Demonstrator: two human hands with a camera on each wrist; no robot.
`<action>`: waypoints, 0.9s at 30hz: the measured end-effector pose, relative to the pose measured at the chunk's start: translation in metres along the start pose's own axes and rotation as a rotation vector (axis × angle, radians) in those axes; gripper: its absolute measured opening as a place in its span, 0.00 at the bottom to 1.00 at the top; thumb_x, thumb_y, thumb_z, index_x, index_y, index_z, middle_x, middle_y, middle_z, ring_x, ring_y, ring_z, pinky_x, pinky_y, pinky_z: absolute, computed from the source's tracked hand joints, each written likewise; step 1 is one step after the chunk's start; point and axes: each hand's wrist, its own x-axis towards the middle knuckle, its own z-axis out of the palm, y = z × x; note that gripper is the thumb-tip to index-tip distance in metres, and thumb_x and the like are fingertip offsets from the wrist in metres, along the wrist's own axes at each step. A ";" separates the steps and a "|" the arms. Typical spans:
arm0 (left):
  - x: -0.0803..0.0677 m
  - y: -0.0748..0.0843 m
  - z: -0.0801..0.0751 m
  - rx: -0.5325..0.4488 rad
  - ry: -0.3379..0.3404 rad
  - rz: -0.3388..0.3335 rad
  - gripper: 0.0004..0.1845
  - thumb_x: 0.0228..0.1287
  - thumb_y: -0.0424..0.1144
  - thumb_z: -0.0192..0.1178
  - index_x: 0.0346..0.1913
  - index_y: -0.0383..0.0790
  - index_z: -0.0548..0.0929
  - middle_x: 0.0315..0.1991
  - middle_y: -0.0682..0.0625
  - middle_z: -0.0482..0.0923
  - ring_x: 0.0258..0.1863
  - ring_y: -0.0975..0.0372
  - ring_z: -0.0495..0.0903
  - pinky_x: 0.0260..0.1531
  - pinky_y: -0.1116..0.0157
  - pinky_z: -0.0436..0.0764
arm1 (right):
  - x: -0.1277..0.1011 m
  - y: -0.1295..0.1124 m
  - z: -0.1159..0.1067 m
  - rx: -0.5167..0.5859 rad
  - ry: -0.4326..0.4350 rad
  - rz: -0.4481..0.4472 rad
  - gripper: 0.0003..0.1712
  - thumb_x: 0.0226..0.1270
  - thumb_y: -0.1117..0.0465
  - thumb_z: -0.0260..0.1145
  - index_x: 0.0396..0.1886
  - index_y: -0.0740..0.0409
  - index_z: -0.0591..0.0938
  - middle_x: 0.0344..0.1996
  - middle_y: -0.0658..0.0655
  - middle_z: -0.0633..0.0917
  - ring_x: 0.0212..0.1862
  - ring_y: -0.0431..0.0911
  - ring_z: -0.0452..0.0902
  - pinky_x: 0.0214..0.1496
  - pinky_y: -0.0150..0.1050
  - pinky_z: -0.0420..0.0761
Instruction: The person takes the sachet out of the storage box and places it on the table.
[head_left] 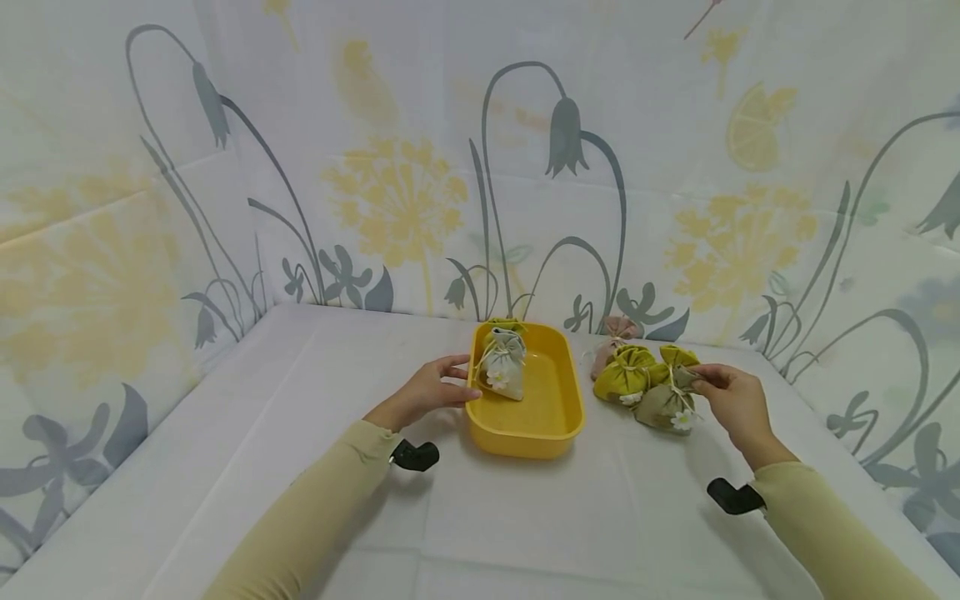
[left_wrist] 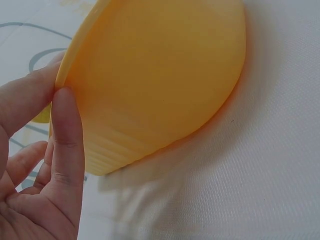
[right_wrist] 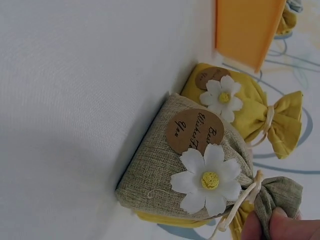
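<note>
My left hand (head_left: 435, 385) grips the left rim of a yellow plastic basin (head_left: 551, 433), thumb and fingers on either side of the edge in the left wrist view. Inside the basin, a pale grey drawstring pouch (head_left: 507, 367) with a white flower leans on a yellow-green pouch (head_left: 501, 323). Over on the right, my right hand (head_left: 738, 408) pinches the gathered top of a grey-brown drawstring pouch (right_wrist: 165, 170). That pouch carries a white flower and a round brown tag with printed words.
Beside the grey-brown pouch stand a yellow-green pouch (head_left: 628, 375) with a flower and another yellow-green pouch (head_left: 678, 356). A pink pouch (head_left: 617, 333) sits behind them. Flower-printed cloth (head_left: 450, 125) rises behind and beside the white table (head_left: 525, 525).
</note>
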 end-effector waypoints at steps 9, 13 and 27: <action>0.001 0.000 -0.001 0.006 0.003 0.015 0.38 0.53 0.34 0.69 0.68 0.42 0.64 0.52 0.41 0.71 0.40 0.57 0.80 0.41 0.62 0.82 | 0.004 0.002 -0.003 -0.024 -0.018 0.012 0.18 0.67 0.63 0.60 0.51 0.72 0.78 0.43 0.69 0.81 0.31 0.24 0.68 0.30 0.23 0.73; 0.001 0.000 0.000 0.004 0.006 0.011 0.38 0.54 0.34 0.69 0.68 0.41 0.64 0.52 0.41 0.71 0.41 0.57 0.80 0.41 0.62 0.82 | 0.001 0.003 -0.005 -0.016 -0.018 0.051 0.23 0.67 0.57 0.60 0.54 0.69 0.77 0.44 0.65 0.81 0.32 0.23 0.68 0.33 0.27 0.73; 0.001 -0.003 0.000 -0.001 0.001 0.001 0.38 0.54 0.33 0.68 0.68 0.41 0.64 0.52 0.41 0.71 0.41 0.56 0.80 0.41 0.62 0.82 | -0.013 -0.001 -0.016 0.024 0.037 0.074 0.30 0.62 0.50 0.66 0.56 0.68 0.76 0.30 0.33 0.78 0.32 0.22 0.69 0.32 0.21 0.72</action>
